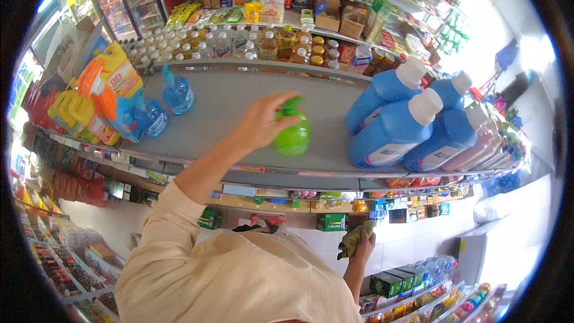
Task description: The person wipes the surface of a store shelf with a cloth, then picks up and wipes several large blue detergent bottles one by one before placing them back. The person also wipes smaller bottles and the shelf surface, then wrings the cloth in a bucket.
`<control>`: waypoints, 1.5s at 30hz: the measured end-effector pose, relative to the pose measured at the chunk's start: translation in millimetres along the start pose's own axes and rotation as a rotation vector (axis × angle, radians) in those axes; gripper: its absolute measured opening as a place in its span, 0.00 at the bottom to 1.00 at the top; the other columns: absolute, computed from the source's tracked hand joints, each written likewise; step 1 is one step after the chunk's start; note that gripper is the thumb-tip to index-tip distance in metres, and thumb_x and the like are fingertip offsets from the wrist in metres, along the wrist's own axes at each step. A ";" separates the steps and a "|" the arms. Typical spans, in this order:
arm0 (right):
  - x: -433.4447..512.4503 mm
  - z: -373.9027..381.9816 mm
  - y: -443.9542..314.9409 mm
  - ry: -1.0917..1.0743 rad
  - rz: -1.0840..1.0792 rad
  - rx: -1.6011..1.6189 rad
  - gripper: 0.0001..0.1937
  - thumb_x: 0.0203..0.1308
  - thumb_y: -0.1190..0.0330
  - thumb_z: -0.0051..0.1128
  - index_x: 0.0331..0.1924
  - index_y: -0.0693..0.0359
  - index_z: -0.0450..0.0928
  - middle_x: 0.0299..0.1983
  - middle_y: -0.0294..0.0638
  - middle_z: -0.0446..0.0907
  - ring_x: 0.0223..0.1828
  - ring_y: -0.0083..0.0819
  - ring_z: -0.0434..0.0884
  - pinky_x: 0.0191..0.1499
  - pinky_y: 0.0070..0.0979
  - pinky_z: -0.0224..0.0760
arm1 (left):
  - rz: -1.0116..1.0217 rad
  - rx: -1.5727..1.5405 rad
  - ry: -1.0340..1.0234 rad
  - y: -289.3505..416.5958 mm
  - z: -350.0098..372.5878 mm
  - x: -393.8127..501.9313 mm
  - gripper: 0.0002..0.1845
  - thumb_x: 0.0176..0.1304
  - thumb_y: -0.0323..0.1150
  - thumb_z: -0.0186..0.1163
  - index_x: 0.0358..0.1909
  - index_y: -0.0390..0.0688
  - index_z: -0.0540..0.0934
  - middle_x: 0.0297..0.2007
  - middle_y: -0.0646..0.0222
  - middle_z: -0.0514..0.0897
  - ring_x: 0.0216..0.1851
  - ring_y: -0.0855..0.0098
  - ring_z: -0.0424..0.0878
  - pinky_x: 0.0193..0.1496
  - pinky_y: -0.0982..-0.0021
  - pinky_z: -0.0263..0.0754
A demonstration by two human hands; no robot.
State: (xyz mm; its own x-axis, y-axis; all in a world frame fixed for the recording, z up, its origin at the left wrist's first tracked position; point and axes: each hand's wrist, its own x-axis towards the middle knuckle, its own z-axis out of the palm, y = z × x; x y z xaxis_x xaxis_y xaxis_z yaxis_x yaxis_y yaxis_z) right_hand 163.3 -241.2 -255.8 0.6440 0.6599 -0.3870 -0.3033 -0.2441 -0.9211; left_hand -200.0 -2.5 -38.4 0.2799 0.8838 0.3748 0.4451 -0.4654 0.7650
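Note:
My left hand (269,121) grips a green pump bottle (292,137) by its neck and pump head, over the grey top shelf (224,98). Whether the bottle's base touches the shelf, I cannot tell. Down by my side, my right hand (365,247) holds a crumpled olive-green cloth (355,238). Two blue pump bottles stand at the shelf's left, one farther back (178,92) and one nearer the front (151,117). Large blue jugs with white caps, among them a front one (390,132), are grouped to the right of the green bottle.
Orange-topped bottles (103,94) and yellow jugs (80,114) crowd the shelf's left end. Pink bottles (471,150) line its right end. Beyond stand rows of clear bottles (224,45) below stocked wall shelves. A lower shelf (314,182) runs under the front edge.

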 end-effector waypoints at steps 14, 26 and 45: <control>-34.9 -79.1 43.0 0.214 0.017 0.206 0.15 0.63 0.68 0.54 0.51 0.63 0.69 0.40 0.42 0.76 0.37 0.35 0.80 0.37 0.32 0.78 | 0.178 -0.031 -0.246 38.9 93.5 37.4 0.36 0.54 0.38 0.69 0.66 0.47 0.67 0.56 0.53 0.78 0.52 0.51 0.81 0.55 0.58 0.77; -8.7 2.6 9.1 -0.002 -0.045 0.059 0.13 0.62 0.69 0.54 0.47 0.63 0.69 0.38 0.42 0.76 0.33 0.34 0.79 0.33 0.31 0.77 | 0.145 -0.027 -0.192 4.5 83.2 14.0 0.52 0.54 0.52 0.69 0.71 0.38 0.53 0.67 0.47 0.63 0.68 0.50 0.62 0.71 0.56 0.57; 15.2 18.6 20.9 -0.090 -0.032 0.086 0.15 0.60 0.69 0.56 0.50 0.64 0.70 0.39 0.42 0.77 0.36 0.34 0.79 0.36 0.31 0.77 | -0.415 0.671 0.481 -120.5 -180.0 -39.3 0.31 0.57 0.37 0.66 0.63 0.51 0.69 0.44 0.57 0.85 0.48 0.54 0.82 0.51 0.57 0.75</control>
State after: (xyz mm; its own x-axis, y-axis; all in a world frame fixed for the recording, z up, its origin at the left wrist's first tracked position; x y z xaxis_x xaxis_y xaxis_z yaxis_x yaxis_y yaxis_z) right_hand 153.7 -223.0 -280.1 0.5899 0.7284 -0.3484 -0.3454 -0.1623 -0.9243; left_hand -417.8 27.4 -51.1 -0.3292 0.8404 0.4306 0.8723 0.0961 0.4794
